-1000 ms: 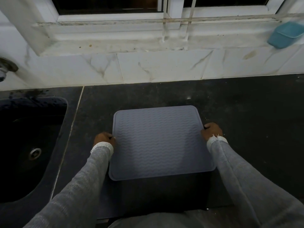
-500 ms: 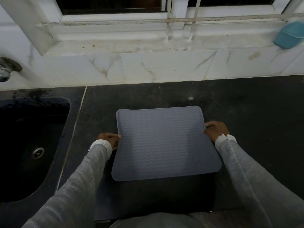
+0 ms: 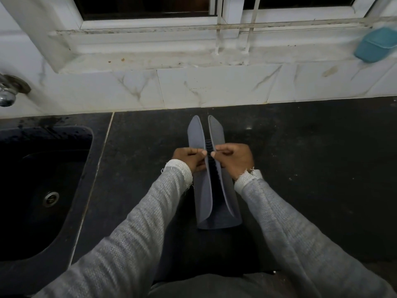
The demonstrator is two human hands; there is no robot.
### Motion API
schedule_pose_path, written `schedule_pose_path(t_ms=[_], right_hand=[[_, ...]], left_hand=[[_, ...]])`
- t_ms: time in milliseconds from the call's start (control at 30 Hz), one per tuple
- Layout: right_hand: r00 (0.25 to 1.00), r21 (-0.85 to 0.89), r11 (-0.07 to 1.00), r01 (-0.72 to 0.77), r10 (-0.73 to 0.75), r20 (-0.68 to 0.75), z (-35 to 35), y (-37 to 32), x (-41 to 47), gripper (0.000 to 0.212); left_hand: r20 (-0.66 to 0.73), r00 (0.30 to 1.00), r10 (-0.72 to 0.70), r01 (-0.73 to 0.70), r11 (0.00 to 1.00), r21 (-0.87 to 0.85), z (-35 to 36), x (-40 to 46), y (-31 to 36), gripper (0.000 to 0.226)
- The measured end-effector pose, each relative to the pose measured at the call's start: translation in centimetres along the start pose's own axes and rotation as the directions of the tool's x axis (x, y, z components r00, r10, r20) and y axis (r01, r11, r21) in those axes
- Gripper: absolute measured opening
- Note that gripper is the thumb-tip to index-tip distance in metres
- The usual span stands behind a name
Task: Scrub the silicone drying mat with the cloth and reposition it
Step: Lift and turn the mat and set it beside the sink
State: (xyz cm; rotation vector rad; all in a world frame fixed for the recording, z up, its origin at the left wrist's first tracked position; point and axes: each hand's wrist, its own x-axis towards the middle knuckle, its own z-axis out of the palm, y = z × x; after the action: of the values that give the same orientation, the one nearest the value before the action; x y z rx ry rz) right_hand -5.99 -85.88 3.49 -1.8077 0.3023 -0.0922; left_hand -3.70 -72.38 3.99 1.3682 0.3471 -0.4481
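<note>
The grey silicone drying mat (image 3: 212, 198) is folded lengthwise into a narrow trough, its two long side flaps raised and brought almost together, so it stands on the black speckled stone counter (image 3: 311, 168) to the right of the sink (image 3: 43, 190). The flaps are smooth, thin and limp, with rounded corners at the far end; in the slim gap between them a strip of the ribbed inner face shows as dark ridges. The near end of the mat bows open in a soft U against the counter. The left hand (image 3: 189, 159) pinches the left flap between thumb and curled fingers, and the right hand (image 3: 233, 157) pinches the right flap the same way, the two thumbs nearly meeting over the gap. Both wrists wear loosely knitted grey sleeves with frayed pale cuffs. The sink is a dark, rounded-rectangle basin with a metal drain ring, wet droplets on its back rim, and its left part runs out of view. Above the sink, a chrome tap fitting (image 3: 9, 91) is cut off at the picture's left edge. Beyond the mat, white marble-veined tiles (image 3: 214, 87) rise to a stained white window sill. A teal plastic container (image 3: 376, 45), far right of the mat on the sill, is blurred and partly cropped. No writing or brand can be read anywhere, and the cloth cannot be made out.
</note>
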Motion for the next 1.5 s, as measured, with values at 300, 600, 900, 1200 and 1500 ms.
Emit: schedule_pose_path(t_ms=[300, 600, 900, 1200, 1500], right_hand=[[0.999, -0.028, 0.999, 0.028, -0.027, 0.028, 0.4, 0.5, -0.8, 0.018], [0.99, -0.172, 0.979, 0.111, -0.093, 0.107, 0.3, -0.6, -1.3, 0.022], [0.964, -0.291, 0.919, 0.265, -0.247, 0.1, -0.7, -2.3, -1.5, 0.017], [0.913, -0.373, 0.858, 0.353, -0.229, 0.337, 1.1, -9.1, 0.9, 0.024], [0.744, -0.344, 0.728, 0.593, -0.332, 0.58, 9.4, -15.3, 1.1, 0.026]], left_hand=[[0.01, 1.0, -0.012, 0.012, 1.0, -0.016, 0.7, 0.0, -0.1, 0.013], [0.005, 1.0, -0.02, 0.02, 0.997, 0.07, 0.8, 0.0, 0.1, 0.018], [0.044, 0.985, 0.167, -0.173, 0.955, 0.243, 0.4, -0.6, 0.8, 0.004], [0.455, 0.681, 0.573, -0.558, 0.006, 0.829, -7.9, -2.2, 9.8, 0.034], [0.477, 0.741, 0.472, -0.404, -0.254, 0.879, -18.3, -4.9, 14.4, 0.025]])
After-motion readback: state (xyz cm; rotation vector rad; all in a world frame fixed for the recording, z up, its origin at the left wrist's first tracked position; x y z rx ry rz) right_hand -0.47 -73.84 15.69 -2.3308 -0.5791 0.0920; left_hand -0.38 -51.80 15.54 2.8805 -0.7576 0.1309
